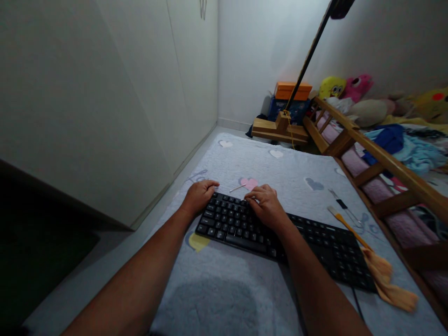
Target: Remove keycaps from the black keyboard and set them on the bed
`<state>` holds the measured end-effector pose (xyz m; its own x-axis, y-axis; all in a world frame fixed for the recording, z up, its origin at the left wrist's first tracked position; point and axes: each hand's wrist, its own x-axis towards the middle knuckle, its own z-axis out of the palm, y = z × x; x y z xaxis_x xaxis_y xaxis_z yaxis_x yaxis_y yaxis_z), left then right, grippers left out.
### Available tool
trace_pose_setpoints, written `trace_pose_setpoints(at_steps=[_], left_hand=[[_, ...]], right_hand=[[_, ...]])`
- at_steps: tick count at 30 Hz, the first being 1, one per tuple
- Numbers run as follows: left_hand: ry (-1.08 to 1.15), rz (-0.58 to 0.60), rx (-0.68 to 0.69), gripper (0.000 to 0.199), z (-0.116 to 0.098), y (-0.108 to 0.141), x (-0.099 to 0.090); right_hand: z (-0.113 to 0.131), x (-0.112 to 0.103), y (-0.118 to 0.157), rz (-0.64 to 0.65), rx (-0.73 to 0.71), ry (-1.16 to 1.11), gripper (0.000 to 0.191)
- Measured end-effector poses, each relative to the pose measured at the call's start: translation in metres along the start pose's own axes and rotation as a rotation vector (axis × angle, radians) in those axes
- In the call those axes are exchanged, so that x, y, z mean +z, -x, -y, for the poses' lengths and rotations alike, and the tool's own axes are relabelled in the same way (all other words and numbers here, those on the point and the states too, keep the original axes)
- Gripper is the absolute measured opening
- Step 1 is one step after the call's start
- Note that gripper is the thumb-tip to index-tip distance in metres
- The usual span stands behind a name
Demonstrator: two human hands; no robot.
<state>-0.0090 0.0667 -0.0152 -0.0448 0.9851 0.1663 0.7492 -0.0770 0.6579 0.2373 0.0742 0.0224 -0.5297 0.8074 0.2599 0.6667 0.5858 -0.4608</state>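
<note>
A black keyboard (241, 224) lies aslant on the heart-patterned bed cover. My left hand (199, 198) is closed at its far left corner, with the fingers curled around the edge. Over the top rows of keys, my right hand (264, 203) has its fingertips pinched together near the far edge; whatever they may hold is too small to make out. A cotton swab (237, 188) rests on the cover just beyond the keyboard, between both hands. My right forearm hides part of the keyboard's middle.
Right of the keyboard lie a yellow-handled brush (345, 224), a slim tool with a black band (341, 203) and an orange cloth (385, 275). A wooden bed rail (392, 158) runs along the right, a pale wardrobe (140, 93) along the left. A wooden stand (280, 128) is behind.
</note>
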Motion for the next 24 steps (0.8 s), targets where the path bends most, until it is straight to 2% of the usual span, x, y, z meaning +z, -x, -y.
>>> trace_pose_setpoints(at_steps=[9, 24], left_hand=[[0.006, 0.003, 0.001, 0.038, -0.0016, 0.0005, -0.0013], [0.000, 0.006, -0.001, 0.038, 0.0006, -0.0001, -0.0001]], right_hand=[[-0.0044, -0.0075, 0.0009, 0.008, 0.005, 0.011, 0.016], [-0.0013, -0.0081, 0.0013, 0.075, -0.045, -0.015, 0.015]])
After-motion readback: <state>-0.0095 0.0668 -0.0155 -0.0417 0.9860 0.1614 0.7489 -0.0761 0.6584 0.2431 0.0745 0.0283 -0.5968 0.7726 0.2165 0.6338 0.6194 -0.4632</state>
